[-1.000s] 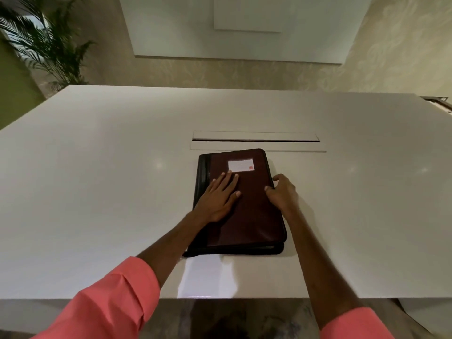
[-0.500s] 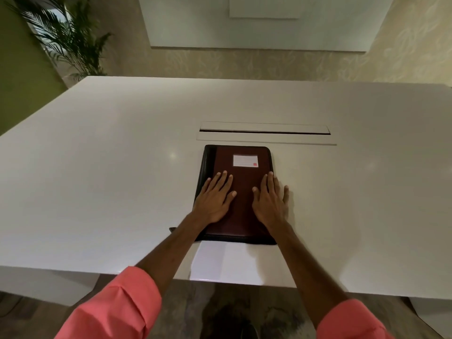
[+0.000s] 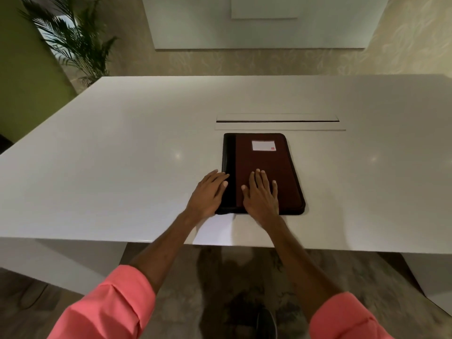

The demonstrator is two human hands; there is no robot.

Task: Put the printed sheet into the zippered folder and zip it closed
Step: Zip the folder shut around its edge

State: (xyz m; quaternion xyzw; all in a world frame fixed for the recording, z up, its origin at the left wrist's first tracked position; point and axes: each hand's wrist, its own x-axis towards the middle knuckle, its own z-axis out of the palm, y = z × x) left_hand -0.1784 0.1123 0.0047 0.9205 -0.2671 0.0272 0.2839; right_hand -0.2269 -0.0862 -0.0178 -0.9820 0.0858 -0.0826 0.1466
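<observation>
The dark brown zippered folder lies closed and flat on the white table, with a black spine on its left and a small white label near its far end. My left hand lies flat at the folder's left edge, fingertips on the black spine. On the brown cover near the front edge, my right hand rests flat with fingers spread. A pale rectangle on the table just in front of the folder may be a sheet or a reflection; I cannot tell which.
A long cable slot is set into the table just beyond the folder. A potted palm stands at the far left corner. The table's front edge runs close below my wrists, and a patterned floor shows beneath.
My left hand has slid left off the cover to the folder's spine edge. My right hand has shifted left toward the cover's middle. The view has moved back from the table.
</observation>
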